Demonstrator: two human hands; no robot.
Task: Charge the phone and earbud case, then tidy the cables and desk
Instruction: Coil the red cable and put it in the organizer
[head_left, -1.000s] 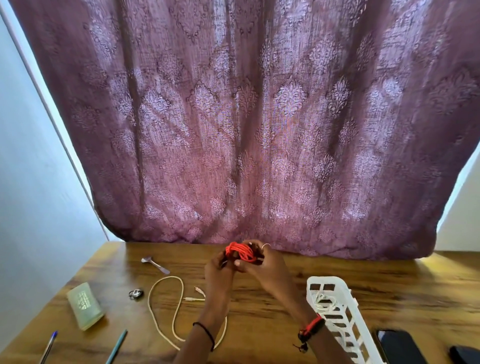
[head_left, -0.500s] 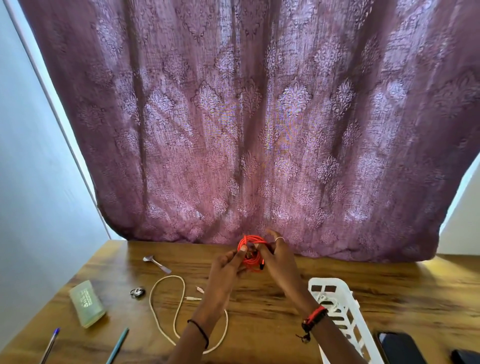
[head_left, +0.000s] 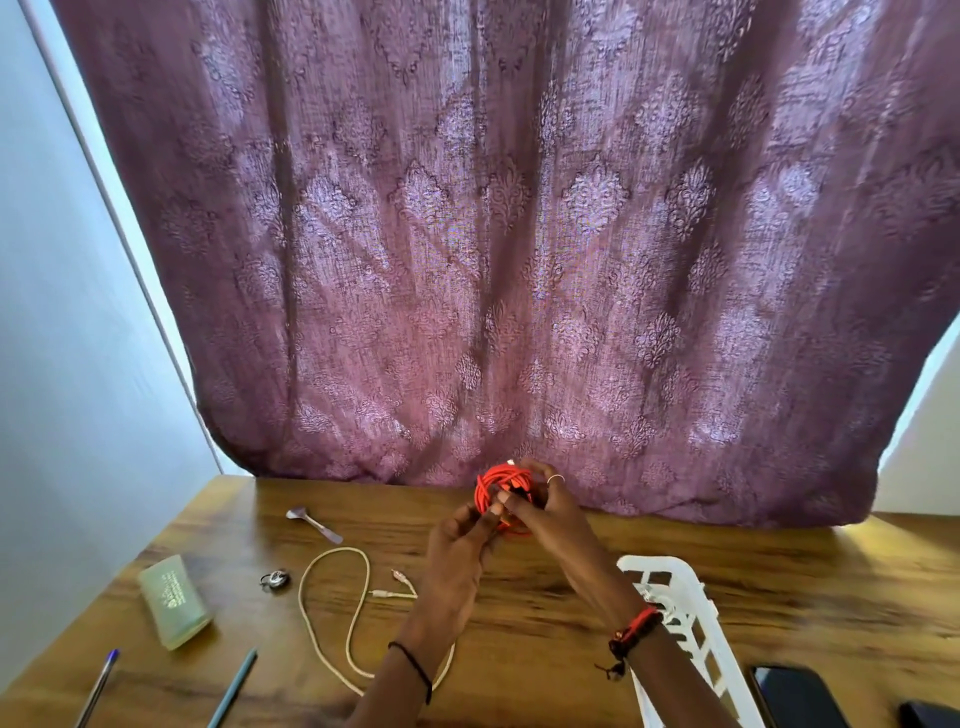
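Note:
A coiled red cable (head_left: 497, 486) is held up above the wooden desk (head_left: 779, 587), in front of the curtain's lower edge. My right hand (head_left: 550, 512) grips the coil from the right, a ring on one finger. My left hand (head_left: 460, 535) pinches the coil's lower left side with its fingertips. A beige cable (head_left: 332, 613) lies in loose loops on the desk, left of my left forearm, with its plugs near the middle. A dark phone (head_left: 795, 696) lies at the bottom right, a second dark object (head_left: 930, 714) at the corner.
A white slatted plastic basket (head_left: 685, 623) stands under my right forearm. On the left lie a pale green case (head_left: 174, 600), a small metal clip (head_left: 274, 579), a spoon (head_left: 314, 522), and two pens (head_left: 96, 686) at the front edge. A purple curtain (head_left: 519, 234) hangs behind the desk.
Both hands have lifted the red coil slightly and turned it, so its loops now face the camera; my left fingers shifted to its lower edge.

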